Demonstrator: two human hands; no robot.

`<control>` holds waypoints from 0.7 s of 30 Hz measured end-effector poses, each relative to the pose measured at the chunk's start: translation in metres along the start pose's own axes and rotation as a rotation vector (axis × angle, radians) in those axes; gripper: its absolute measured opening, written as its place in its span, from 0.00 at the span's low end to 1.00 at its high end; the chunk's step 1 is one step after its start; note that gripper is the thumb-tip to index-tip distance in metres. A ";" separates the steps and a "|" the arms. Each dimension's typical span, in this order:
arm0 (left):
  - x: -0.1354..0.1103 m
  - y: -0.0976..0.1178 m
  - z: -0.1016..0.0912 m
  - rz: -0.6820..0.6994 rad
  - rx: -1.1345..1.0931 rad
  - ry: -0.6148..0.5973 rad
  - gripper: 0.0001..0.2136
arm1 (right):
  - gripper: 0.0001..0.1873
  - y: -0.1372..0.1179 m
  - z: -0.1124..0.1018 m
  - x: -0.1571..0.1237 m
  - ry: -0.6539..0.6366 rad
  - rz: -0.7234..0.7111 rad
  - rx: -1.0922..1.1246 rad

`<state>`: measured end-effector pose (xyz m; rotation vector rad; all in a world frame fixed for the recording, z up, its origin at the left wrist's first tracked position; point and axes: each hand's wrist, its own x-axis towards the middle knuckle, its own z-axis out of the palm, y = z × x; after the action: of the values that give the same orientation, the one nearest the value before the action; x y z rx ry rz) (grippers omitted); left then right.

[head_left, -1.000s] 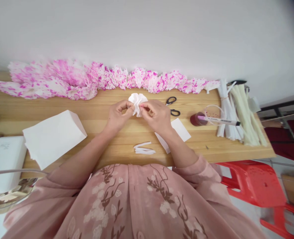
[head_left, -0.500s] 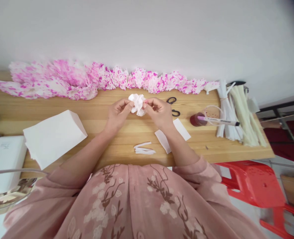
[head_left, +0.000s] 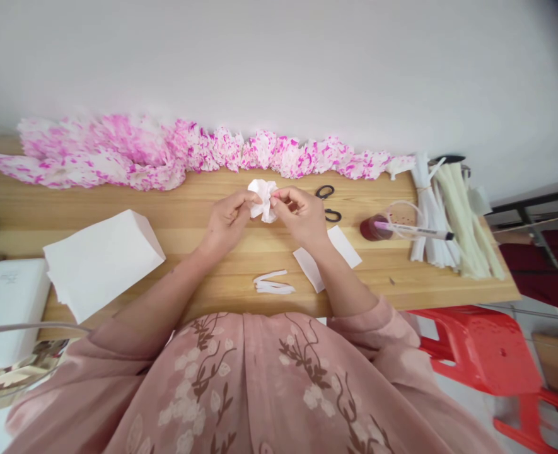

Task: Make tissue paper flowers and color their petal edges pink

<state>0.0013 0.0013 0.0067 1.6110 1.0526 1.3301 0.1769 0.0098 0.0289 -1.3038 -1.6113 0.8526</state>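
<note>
A small white ruffled paper flower (head_left: 262,190) is held between my two hands above the table. My left hand (head_left: 230,217) pinches it from the left, thumb over its front. My right hand (head_left: 302,214) grips its right edge between thumb and fingertips. Just right of that hand lie the black handles of scissors (head_left: 333,215); their blades are hidden. Under my right forearm rests a white paper piece (head_left: 345,247), partly covered. Thin white paper strips (head_left: 273,282) lie near the table's front edge.
Crumpled white-and-pink paper (head_left: 137,154) runs along the wall. A stack of white sheets (head_left: 103,261) lies left. To the right are a dark red jar (head_left: 376,228) with a marker (head_left: 415,231) across it and bundled white strips (head_left: 432,221). A red stool (head_left: 491,347) stands beside the table.
My left hand has shifted slightly right, its thumb further over the paper flower, which has turned a little. My right hand stays nearly in place.
</note>
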 end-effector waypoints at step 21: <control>0.005 0.001 -0.002 0.040 -0.040 -0.021 0.11 | 0.09 0.000 0.001 -0.001 -0.011 -0.048 -0.046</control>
<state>-0.0005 0.0057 0.0094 1.6205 0.9805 1.3489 0.1763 0.0085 0.0286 -1.2896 -1.6730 0.7994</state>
